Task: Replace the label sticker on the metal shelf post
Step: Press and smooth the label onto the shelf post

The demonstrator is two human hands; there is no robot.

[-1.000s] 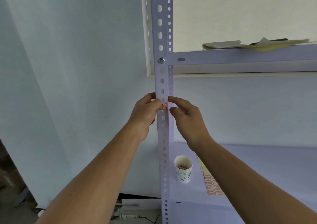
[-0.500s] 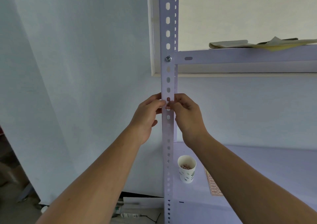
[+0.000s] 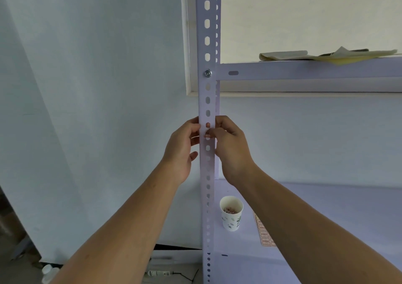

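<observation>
Hands are working on the metal shelf post (image 3: pixel 207 33).
Left hand (image 3: pixel 181 148) is gripping its left edge; right hand (image 3: pixel 231 148) is pinching the label sticker (image 3: pixel 206 133) at its face.

Both forearms reach up, the left grip (image 3: pixel 182 149) curled round the post (image 3: pixel 207 101), the right grip (image 3: pixel 230 146) pinching the sticker (image 3: pixel 206 134).

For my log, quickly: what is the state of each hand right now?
Left hand: closed round the shelf post, holding it.
Right hand: closed, pinching the label sticker on the post.
</observation>
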